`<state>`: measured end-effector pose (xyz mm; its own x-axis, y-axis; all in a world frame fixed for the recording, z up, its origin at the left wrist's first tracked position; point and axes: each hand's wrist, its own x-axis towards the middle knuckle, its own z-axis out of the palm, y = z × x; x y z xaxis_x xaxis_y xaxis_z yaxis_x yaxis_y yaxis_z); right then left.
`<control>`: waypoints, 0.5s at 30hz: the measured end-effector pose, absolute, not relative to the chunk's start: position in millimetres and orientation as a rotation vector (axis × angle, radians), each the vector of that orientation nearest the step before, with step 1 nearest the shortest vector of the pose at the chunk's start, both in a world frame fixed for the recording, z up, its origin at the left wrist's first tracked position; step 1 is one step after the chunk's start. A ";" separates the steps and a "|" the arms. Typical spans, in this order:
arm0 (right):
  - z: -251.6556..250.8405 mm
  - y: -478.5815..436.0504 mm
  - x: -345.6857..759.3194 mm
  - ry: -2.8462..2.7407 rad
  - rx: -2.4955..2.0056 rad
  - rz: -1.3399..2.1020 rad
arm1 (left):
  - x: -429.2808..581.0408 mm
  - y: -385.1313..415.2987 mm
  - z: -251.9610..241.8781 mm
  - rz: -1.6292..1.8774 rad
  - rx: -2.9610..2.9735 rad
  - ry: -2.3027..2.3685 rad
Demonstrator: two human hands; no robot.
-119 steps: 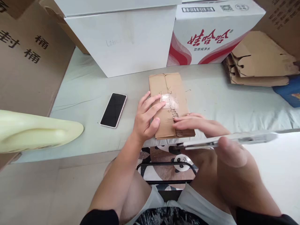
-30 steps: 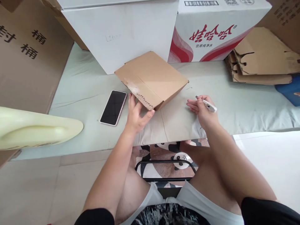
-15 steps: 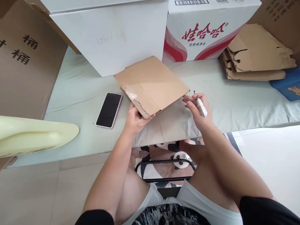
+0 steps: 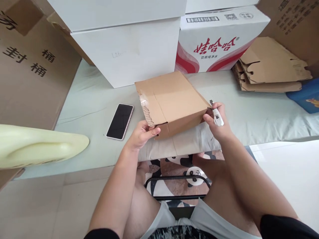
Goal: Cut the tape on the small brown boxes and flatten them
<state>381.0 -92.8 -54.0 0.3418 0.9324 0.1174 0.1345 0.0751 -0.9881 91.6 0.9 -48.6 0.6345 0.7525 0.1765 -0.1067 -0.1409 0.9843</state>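
A small brown cardboard box (image 4: 174, 96) is tilted above the cloth-covered surface, its near side wall facing me. Its left edge is torn, with bare corrugation and a bit of clear tape. My left hand (image 4: 143, 134) is closed on the near left corner, thumb on the side wall. My right hand (image 4: 218, 121) is closed around a white utility knife (image 4: 217, 117), whose tip points away from me. The fingers of that hand also touch the box's right corner; some are hidden behind it. A phone (image 4: 120, 121) with a dark screen lies left of the box.
Behind stand a large white box (image 4: 129, 53) and a white-and-red carton (image 4: 211, 49). Folded cardboard (image 4: 274, 63) lies at the right beside a blue object (image 4: 305, 96). At left are a big brown carton (image 4: 30, 89) and a pale yellow smooth object (image 4: 50, 144).
The flattened-looking cardboard now shows its near side wall as a box. My right hand has come onto its right corner, and my left thumb has moved to the side wall.
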 end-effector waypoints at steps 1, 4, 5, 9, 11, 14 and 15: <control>-52.6 -93.3 382.9 -1.062 -1.380 0.837 | 91.2 0.2 -47.5 0.787 1.486 0.564; -50.3 -95.9 387.3 -1.037 -1.397 0.903 | 89.0 -2.4 -45.3 0.769 1.342 0.606; -50.6 -96.8 388.4 -1.024 -1.388 0.923 | 88.1 -3.3 -45.0 0.766 1.317 0.613; -54.2 -99.7 389.1 -1.000 -1.368 1.054 | 84.8 -5.7 -43.7 0.692 1.285 0.612; -55.6 -99.9 386.6 -0.994 -1.392 1.090 | 84.3 -6.0 -42.6 0.691 1.279 0.627; -57.1 -97.3 381.4 -0.908 -1.397 0.976 | 86.4 -4.9 -41.3 0.784 1.239 0.687; -57.8 -96.0 380.2 -0.878 -1.397 0.921 | 87.9 -4.2 -41.1 0.820 1.228 0.709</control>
